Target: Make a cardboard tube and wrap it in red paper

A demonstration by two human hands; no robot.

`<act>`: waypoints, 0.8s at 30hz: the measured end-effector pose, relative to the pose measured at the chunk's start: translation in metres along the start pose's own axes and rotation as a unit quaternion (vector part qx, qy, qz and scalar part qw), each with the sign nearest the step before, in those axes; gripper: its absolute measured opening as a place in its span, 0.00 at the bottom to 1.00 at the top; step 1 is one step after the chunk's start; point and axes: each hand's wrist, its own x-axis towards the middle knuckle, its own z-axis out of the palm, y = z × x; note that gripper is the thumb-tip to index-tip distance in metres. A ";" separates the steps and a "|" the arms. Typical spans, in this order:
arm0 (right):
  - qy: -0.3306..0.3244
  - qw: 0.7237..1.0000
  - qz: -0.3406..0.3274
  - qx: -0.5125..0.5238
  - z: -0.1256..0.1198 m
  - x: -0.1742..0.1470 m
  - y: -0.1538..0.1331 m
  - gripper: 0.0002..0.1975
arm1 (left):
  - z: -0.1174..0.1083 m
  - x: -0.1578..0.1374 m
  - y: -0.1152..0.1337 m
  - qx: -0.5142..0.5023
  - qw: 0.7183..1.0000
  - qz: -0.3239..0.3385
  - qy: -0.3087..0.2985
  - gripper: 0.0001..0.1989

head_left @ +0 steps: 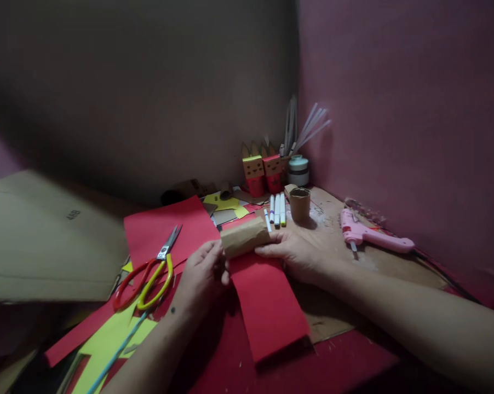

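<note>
A brown cardboard tube (pixel 245 236) lies sideways between my hands, with a strip of red paper (pixel 267 312) hanging from beneath it toward me. My right hand (pixel 294 253) grips the tube's right end, thumb on the near side. At the left end, the curled fingers of my left hand (pixel 208 271) pinch the edge of the tube and red paper; some fingertips are hidden. Scissors (pixel 164 253) with one red and one yellow handle lie left of my left hand, partly over a red paper sheet (pixel 168 219).
Several markers (pixel 277 210) and an upright cardboard cup (pixel 300 205) stand beyond my hands. A pink glue gun (pixel 372 235) lies at right. Two decorated paper figures (pixel 254 172) and a lidded jar (pixel 298 169) are at the back. A large cardboard piece (pixel 50 241) rises at left.
</note>
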 end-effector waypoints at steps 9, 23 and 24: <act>0.082 0.979 -0.034 0.184 -0.013 0.017 0.000 0.11 | -0.020 0.003 -0.003 0.372 0.827 0.420 0.033 0.14; 0.049 0.978 -0.003 -0.202 -0.012 0.003 -0.006 0.10 | -0.033 0.008 0.011 0.455 0.725 0.517 0.003 0.10; 0.053 0.975 -0.010 -0.217 -0.011 0.002 -0.007 0.10 | -0.034 0.009 0.011 0.434 0.759 0.485 0.005 0.09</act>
